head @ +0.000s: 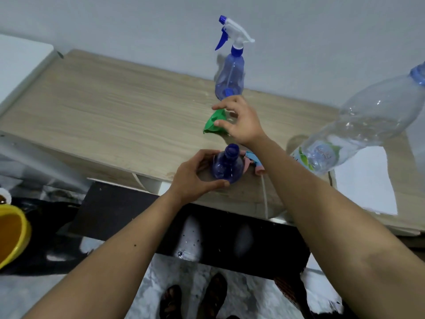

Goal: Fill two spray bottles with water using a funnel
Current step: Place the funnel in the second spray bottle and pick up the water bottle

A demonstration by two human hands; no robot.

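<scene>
Nearest the camera, the left hand point(195, 178) curls around an uncapped blue spray bottle point(227, 166) standing upright at the bench's point(115, 111) front edge, mouth pointing up. Just behind it, the right hand point(241, 120) reaches forward, thumb and fingers pinching a green funnel point(212, 123) tipped on its side on the bench. A second spray bottle point(230, 74), trigger head on, stands upright near the back edge. A large clear water bottle point(358, 125) stands at the right end.
</scene>
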